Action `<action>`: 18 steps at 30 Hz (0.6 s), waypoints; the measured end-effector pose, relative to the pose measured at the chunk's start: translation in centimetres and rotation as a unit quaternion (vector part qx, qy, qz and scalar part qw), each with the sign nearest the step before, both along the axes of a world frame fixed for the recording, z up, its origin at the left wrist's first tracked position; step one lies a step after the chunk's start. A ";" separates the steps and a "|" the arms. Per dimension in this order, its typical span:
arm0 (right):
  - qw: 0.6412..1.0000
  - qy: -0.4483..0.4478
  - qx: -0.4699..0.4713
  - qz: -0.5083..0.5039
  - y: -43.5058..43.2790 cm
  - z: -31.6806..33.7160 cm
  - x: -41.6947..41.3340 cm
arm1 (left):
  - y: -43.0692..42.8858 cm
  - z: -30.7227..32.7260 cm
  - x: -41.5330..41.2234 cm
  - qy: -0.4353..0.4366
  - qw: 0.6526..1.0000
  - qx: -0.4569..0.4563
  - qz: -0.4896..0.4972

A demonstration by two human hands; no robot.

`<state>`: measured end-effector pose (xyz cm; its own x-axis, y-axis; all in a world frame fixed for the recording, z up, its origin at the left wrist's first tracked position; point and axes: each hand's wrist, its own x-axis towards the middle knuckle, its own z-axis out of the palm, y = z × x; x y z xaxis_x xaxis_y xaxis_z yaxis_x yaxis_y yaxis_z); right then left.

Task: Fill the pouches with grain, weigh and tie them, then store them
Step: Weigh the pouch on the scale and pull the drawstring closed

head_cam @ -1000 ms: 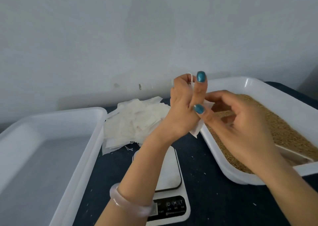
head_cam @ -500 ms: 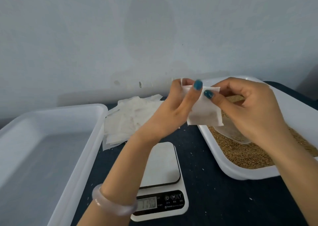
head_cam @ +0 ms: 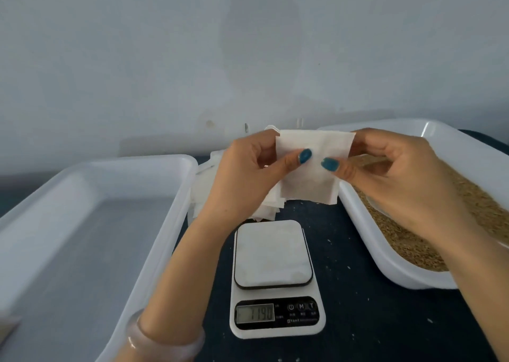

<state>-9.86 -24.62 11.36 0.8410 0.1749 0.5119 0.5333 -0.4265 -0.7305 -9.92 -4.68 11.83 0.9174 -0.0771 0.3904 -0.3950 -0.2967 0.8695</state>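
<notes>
A flat white pouch (head_cam: 311, 179) hangs in the air above the table, held by both hands at its top edge. My left hand (head_cam: 245, 177) pinches its left side with thumb in front. My right hand (head_cam: 391, 177) pinches its right side. A pile of empty white pouches (head_cam: 202, 193) lies behind my left hand, partly hidden. Brown grain (head_cam: 413, 246) fills the white tray (head_cam: 385, 265) on the right. A white digital scale (head_cam: 272, 254) stands in the middle below the pouch, its display lit.
A large empty white tray (head_cam: 154, 237) takes up the left side. The table has a dark cloth (head_cam: 358, 320) with scattered grains. A grey wall stands close behind.
The pouch has been spread out flat and wide between both hands. The hands moved apart and the pouch now faces me squarely; earlier it was bunched between the fingers.
</notes>
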 end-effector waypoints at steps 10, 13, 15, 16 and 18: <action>1.000 -0.016 0.022 0.012 1.8 -2.3 0.1 | 1.5 -2.0 -1.6 -0.048 0.997 0.023 0.052; 1.000 -0.019 -0.001 0.002 2.4 -3.3 -0.1 | 2.4 -4.3 -2.3 -0.001 0.998 0.018 0.054; 0.999 -0.021 -0.041 -0.015 3.0 -4.3 -0.1 | 3.0 -5.9 -2.6 0.019 0.997 0.018 0.068; 0.998 -0.014 -0.060 -0.018 3.3 -4.9 -0.2 | 3.3 -6.7 -2.8 0.023 0.996 0.023 0.079; 0.996 0.001 -0.085 -0.011 4.0 -6.2 -0.2 | 4.1 -8.2 -3.0 0.035 0.994 0.043 0.096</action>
<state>-10.03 -20.62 5.13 0.8470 0.2403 0.4742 0.5205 -0.5561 -0.6479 -12.94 -0.59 3.66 0.9430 0.0721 0.3248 -0.2634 -0.4343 0.8614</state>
